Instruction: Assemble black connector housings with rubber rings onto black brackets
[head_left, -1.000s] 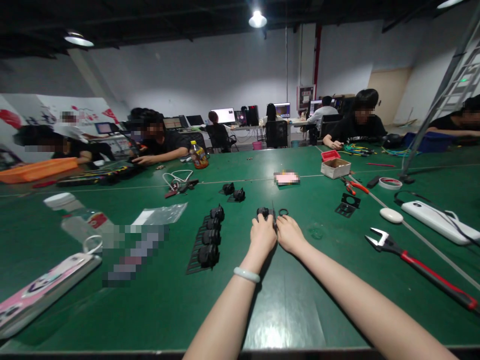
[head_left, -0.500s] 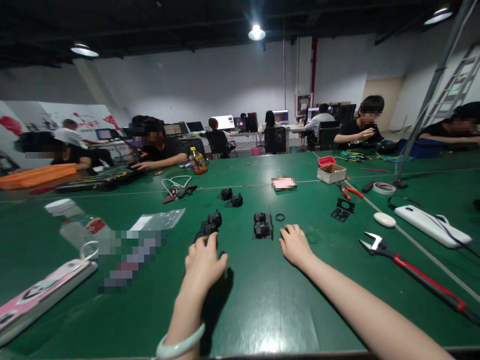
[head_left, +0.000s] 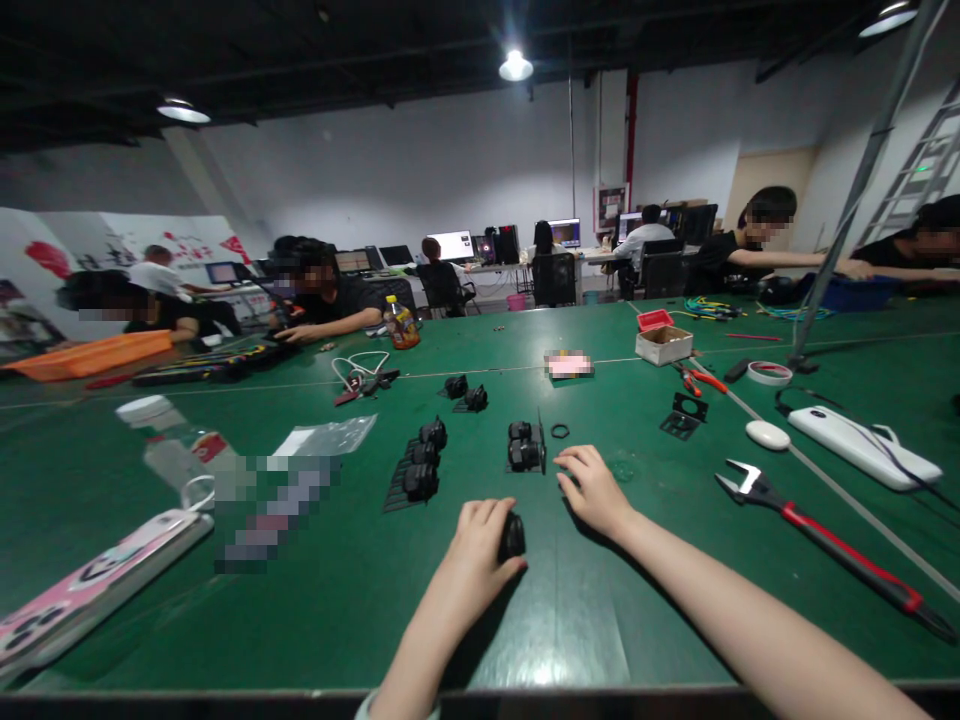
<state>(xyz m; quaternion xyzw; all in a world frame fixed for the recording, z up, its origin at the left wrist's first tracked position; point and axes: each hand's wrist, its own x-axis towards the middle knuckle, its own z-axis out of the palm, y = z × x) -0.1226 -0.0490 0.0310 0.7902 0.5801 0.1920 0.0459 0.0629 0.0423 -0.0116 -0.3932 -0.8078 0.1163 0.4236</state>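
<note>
My left hand [head_left: 474, 550] is closed around a small black round connector part [head_left: 513, 537] just above the green table [head_left: 315, 610]. My right hand [head_left: 592, 488] rests on the table with fingers loosely curled and apart, holding nothing. Just beyond it stands a black bracket with two connectors [head_left: 525, 448] and a small black ring [head_left: 559, 431]. To the left lies a black strip with three connectors [head_left: 417, 468].
An adjustable wrench with a red handle [head_left: 817, 535], a white mouse [head_left: 767, 435] and a white device [head_left: 862, 447] lie at right. A clear bottle [head_left: 169, 445], a plastic bag [head_left: 330, 436] and a pink phone case [head_left: 90, 580] lie at left. Other people sit around the table.
My left hand went left to the strip of connectors, took one black part off it and came back toward the middle. My right hand let go of the bracket and settled on the table.
</note>
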